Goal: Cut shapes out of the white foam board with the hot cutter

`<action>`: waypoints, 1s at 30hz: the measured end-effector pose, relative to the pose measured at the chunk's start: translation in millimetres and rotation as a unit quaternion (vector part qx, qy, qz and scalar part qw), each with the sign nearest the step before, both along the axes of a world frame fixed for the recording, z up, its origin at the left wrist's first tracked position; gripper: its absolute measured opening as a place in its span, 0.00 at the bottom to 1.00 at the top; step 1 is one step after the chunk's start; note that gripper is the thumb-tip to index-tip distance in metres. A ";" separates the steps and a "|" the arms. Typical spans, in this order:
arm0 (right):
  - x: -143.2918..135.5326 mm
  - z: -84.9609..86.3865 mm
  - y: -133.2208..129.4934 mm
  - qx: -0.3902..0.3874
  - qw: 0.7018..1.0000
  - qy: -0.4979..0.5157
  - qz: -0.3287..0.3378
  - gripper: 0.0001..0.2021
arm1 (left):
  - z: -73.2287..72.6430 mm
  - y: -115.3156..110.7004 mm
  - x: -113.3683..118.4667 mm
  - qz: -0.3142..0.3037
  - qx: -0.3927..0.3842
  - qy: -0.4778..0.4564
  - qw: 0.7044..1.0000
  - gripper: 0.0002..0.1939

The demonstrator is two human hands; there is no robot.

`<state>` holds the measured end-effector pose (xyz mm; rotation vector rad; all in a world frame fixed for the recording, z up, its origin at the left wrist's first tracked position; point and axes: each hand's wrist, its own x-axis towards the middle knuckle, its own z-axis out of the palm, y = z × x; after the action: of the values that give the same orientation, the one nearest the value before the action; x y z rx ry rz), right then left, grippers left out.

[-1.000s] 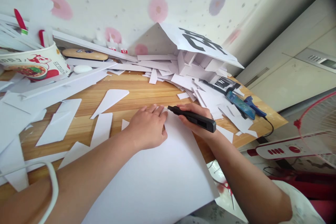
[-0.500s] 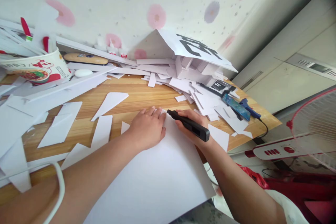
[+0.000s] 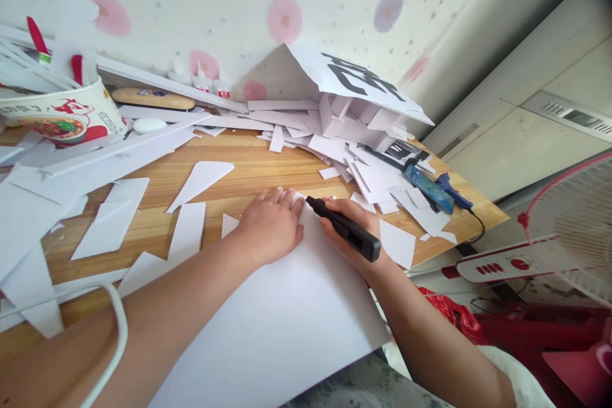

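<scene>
A large white board (image 3: 282, 325) lies at the table's near edge and reaches out toward me. My left hand (image 3: 270, 226) rests flat near its far end, fingers stretched out and pressing down. In my right hand (image 3: 351, 229) is a black utility knife (image 3: 347, 228), gripped along its body. Its tip points at the board's far edge, just right of my left fingertips; the blade itself cannot be made out. White offcuts (image 3: 186, 233) lie left of my left hand, and a further white piece (image 3: 396, 244) sits beside my right wrist.
A paper bowl (image 3: 102, 111) with tools stands at left. White strips and scraps (image 3: 291, 118) crowd the back, beside a white model (image 3: 354, 118) under a printed sheet (image 3: 358, 80). A phone (image 3: 429, 188) and blue glue gun (image 3: 452, 191) lie right; a fan (image 3: 574, 223) stands beyond. A white cable (image 3: 119, 325) crosses my left forearm.
The view has shifted slightly, so the table and things at the back appear a little higher. Both hands keep almost the same places on the board, and the knife stays in my right hand.
</scene>
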<state>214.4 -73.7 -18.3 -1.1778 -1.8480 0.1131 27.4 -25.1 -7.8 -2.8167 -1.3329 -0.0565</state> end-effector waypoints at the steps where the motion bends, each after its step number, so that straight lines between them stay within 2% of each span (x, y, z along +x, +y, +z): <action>1: -0.4 -0.8 -1.0 0.001 1.000 0.001 -0.004 0.12 | 0.4 0.0 0.3 0.002 -0.004 0.002 1.000 0.29; 17: -7.9 7.0 -21.8 0.007 0.999 -0.032 -0.037 0.11 | 1.9 0.4 1.5 -0.002 -0.004 -0.012 1.000 0.25; 24: -9.5 10.3 -29.9 0.002 0.998 -0.044 -0.034 0.10 | 7.7 -0.3 2.0 0.002 -0.032 0.011 0.999 0.27; 30: -10.2 11.2 -38.5 0.005 0.998 -0.043 -0.041 0.10 | 6.2 0.2 3.0 0.004 -0.023 0.026 0.999 0.28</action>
<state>204.1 -112.2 -7.1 -1.2671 -1.8703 0.0064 30.4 -24.8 -1.6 -2.8290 -1.3520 0.0465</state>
